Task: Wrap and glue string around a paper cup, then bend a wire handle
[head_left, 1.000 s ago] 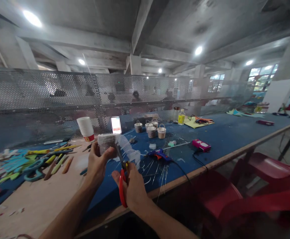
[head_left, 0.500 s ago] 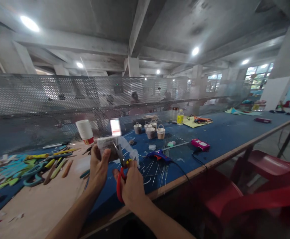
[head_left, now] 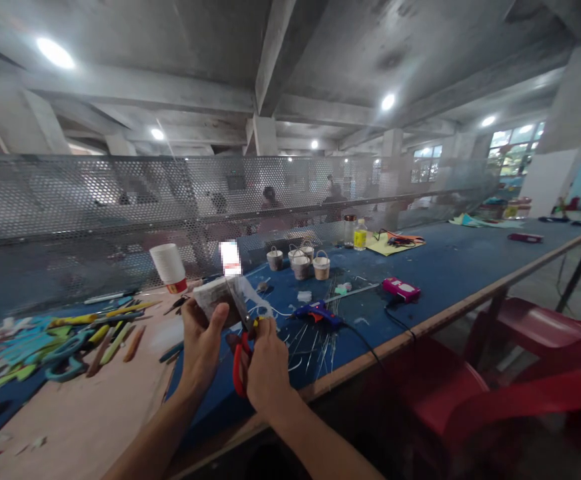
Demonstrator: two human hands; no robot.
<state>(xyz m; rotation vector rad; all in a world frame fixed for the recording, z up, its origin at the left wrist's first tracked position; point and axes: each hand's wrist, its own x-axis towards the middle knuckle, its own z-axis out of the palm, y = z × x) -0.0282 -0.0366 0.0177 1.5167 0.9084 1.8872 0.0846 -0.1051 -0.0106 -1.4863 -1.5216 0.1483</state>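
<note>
Piece: we have a small grey-brown piece w/ pale upper edge, off the bench, just left of frame ctr. L hand pinches it, thumb on near face, fingers round the back; prob. gripped low so the top and R edge stay free & steady.

R hand is curled round the red-handled scissors, blades pointing up-left to the piece's R edge. Can't tell if blades are parted or touching. Scissors prob. angled so to run along that edge, clear of the L thumb. Gauzy white strip trails just R of the piece; we can't make out where it attaches.

Nearby: blue glue gun lies on the bench, R of ctr, amid thin clear strands; prob. left in easy reach of the R side. Behind it, small handled buckets stand upright in a cluster, prob. grouped to keep them out of the work area. Lit phone just above the piece, screen blurred; prob. propped to be seen while working.

Left of frame: tilted stack of paper cups; below it, teal scissors & assorted tools on tan board, prob. kept together for quick pick-up.

Farther R: magenta device, yellow-label bottle. Perforated screen spans the back; red chairs lower right.
</note>
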